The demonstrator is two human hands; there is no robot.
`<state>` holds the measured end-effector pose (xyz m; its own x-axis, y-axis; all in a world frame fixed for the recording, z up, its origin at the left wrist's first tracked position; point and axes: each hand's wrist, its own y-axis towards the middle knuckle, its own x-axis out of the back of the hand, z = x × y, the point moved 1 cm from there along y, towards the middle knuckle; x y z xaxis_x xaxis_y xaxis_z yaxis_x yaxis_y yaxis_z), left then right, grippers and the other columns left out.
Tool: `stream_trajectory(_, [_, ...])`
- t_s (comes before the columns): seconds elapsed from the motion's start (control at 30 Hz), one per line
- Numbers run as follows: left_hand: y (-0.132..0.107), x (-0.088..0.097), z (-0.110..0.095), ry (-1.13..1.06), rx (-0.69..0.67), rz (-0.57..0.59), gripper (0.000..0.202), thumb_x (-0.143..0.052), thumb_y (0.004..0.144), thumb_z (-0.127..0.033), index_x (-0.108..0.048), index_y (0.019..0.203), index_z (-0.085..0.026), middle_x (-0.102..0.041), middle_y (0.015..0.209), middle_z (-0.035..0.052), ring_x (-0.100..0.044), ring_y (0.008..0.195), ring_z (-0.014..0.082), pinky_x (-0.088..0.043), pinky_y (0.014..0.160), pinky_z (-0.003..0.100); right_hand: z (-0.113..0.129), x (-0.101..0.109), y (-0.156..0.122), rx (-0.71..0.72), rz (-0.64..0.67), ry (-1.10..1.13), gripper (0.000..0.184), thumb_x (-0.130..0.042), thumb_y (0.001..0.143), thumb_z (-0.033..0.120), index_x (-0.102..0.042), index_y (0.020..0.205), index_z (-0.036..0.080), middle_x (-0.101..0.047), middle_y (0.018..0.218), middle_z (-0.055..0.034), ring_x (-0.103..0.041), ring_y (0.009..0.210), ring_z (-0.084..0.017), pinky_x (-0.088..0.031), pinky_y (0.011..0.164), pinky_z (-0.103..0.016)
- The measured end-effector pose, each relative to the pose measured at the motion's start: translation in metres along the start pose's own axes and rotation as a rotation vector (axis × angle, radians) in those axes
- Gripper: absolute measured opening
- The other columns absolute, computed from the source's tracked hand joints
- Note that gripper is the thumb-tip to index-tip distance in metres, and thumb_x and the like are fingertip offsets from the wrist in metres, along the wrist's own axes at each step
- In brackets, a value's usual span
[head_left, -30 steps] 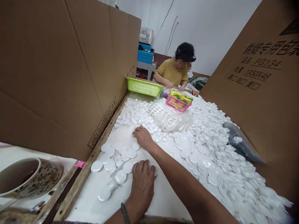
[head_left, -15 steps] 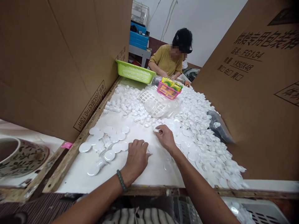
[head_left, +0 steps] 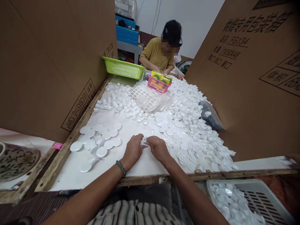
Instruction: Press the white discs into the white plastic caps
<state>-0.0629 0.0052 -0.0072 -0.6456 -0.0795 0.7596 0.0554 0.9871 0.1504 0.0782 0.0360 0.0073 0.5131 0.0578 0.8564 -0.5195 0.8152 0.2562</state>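
Over the middle of the white tabletop [head_left: 131, 175], my left hand [head_left: 133, 150] and my right hand [head_left: 158, 149] meet at the fingertips. Both are closed on a small white plastic piece [head_left: 143, 141], mostly covered by the fingers. A loose group of white plastic discs [head_left: 102, 152] lies to the left of my left hand. Right of my right hand, flat white discs [head_left: 185, 143] overlap one another and run into a big heap of small white cup-shaped pieces [head_left: 199, 125]. Smaller white pieces [head_left: 119, 97] lie scattered further back on the left.
Tall cardboard walls [head_left: 47, 62] flank the table on both sides. At the back stand a green basket [head_left: 125, 69] and a pink basket [head_left: 157, 85] with yellow boxes, beside a plastic bag [head_left: 152, 101]. A co-worker [head_left: 157, 51] sits beyond. A grey crate [head_left: 269, 200] with white pieces is below right.
My right hand has come down and left to meet my left hand, and the white piece is now between both. My left fingers, resting over the tabletop before, have closed. The view has shifted slightly.
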Motion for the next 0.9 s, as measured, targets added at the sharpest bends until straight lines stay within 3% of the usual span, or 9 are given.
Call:
stream_trajectory(0.23, [0.001,-0.004,0.004,-0.027,0.054,0.027,0.031,-0.051,0.075,-0.006,-0.045,0.103,-0.020,-0.058,0.091,0.0022,-0.053,0.081,0.0152,-0.043,0.069,0.026,0.002,0.000,0.000,0.142,0.127,-0.255,0.021,-0.042,0.083,0.007,-0.054,0.069,0.018,-0.057,0.067,-0.0008,-0.049,0.067,-0.014,-0.032,0.060,-0.024])
stream_trajectory(0.47, [0.001,-0.004,0.007,0.018,0.000,0.033,0.017,-0.049,0.080,-0.013,-0.047,0.096,-0.018,-0.057,0.084,0.0027,-0.051,0.080,0.0176,-0.041,0.067,0.028,0.007,0.000,0.006,0.298,0.219,-0.384,0.021,-0.041,0.078,0.001,-0.055,0.073,0.016,-0.057,0.073,-0.0030,-0.046,0.070,-0.016,-0.032,0.066,-0.027])
stream_trajectory(0.9, [-0.007,-0.001,0.010,0.011,-0.075,0.040,0.019,-0.047,0.080,-0.010,-0.048,0.097,-0.019,-0.054,0.083,0.0032,-0.049,0.083,0.0183,-0.041,0.069,0.028,0.007,-0.007,-0.011,0.241,0.135,-0.405,0.022,-0.039,0.079,0.001,-0.055,0.081,0.017,-0.057,0.081,-0.0047,-0.048,0.080,-0.018,-0.034,0.072,-0.028])
